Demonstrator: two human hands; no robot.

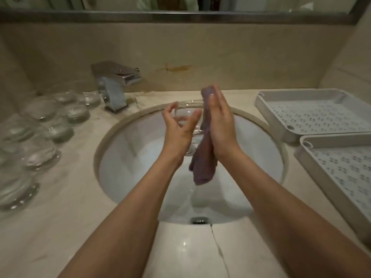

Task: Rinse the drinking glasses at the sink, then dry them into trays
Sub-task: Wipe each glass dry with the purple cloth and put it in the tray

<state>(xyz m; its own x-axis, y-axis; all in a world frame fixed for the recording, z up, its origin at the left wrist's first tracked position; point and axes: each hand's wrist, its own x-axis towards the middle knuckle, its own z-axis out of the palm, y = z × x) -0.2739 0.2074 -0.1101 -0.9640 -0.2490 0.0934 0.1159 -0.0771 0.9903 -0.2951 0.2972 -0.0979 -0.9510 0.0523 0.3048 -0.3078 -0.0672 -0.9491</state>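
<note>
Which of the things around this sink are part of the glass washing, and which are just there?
Part of the job:
- glass gripped by the left hand
- purple cloth against the right hand
- glasses waiting upside down on the counter
- sink and tap
- two trays

Just there:
- mirror
- stain on the wall

Left hand [178, 127]: raised, palm turned right, fingers curled round a clear glass [185, 117].
Right hand [219, 125]: upright, fingers straight, pressed against a purple cloth [203, 149].
Forearms: bare, converging.
</note>
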